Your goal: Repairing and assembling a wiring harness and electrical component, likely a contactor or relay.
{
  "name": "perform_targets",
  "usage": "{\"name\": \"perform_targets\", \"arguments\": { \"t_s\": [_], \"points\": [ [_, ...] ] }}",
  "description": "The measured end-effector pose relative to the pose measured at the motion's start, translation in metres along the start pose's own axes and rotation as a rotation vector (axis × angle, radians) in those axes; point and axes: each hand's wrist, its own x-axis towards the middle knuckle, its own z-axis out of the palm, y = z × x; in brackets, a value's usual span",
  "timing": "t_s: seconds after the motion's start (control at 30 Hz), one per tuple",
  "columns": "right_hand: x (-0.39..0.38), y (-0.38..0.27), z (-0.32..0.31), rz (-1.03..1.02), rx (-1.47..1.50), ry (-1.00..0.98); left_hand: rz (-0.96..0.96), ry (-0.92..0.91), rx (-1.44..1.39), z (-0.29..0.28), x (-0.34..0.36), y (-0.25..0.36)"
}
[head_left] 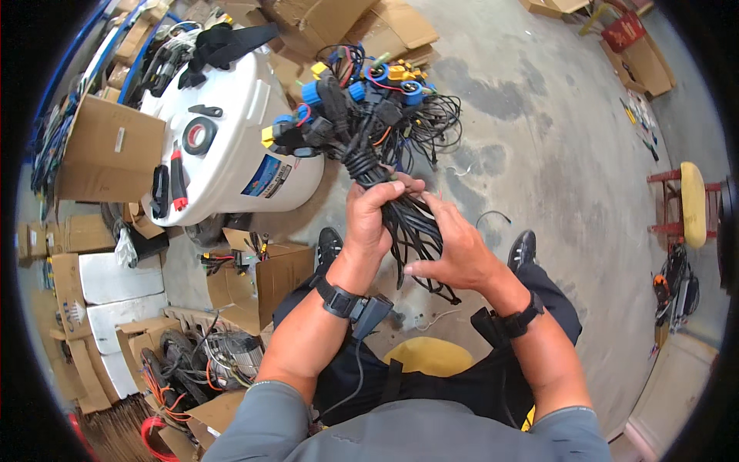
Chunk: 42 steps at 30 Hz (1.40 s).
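Two black wrist straps [339,300] cross the forearms nearest the view. Beyond them the left hand [368,223] is closed around a bundle of black cables [362,163], just below its coiled, wrapped section. The right hand [462,242] is open and cupped at the bundle's right side, fingertips against the strands and thumb spread away. Looped cable ends hang between the palms; above the grip, the bundle fans out into blue, yellow and black connectors [412,92].

Left of the connectors stands a white bucket [239,146], its side bearing a blue-and-white printed label [262,175] with small, tilted lettering. On its lid lie a roll of black tape [199,135] and a red-and-black tool [178,177]. Beside it, a cardboard box [108,169] shows a small white sticker [119,139]. Farther off, upper right, sits a red package [623,32].
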Motion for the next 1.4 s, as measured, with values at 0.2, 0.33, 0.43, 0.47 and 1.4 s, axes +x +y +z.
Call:
{"name": "perform_targets", "arguments": {
  "t_s": [0.2,0.33,0.43,0.47,1.4],
  "points": [
    [0.004,0.002,0.008,0.253,0.278,-0.14,-0.017,0.027,-0.1,-0.004,0.004,-0.001],
    [0.006,0.006,0.01,0.317,0.393,-0.203,-0.014,0.021,-0.213,0.004,0.003,0.001],
    [0.009,0.006,0.013,0.311,0.528,-0.195,-0.034,-0.017,-0.215,0.002,0.003,0.002],
    [0.01,0.008,0.014,0.314,0.531,-0.193,-0.051,-0.058,-0.23,0.001,0.003,0.002],
    [0.013,0.005,0.002,0.066,0.062,0.174,-0.111,-0.218,0.109,0.022,-0.006,-0.02]
  ]
}}
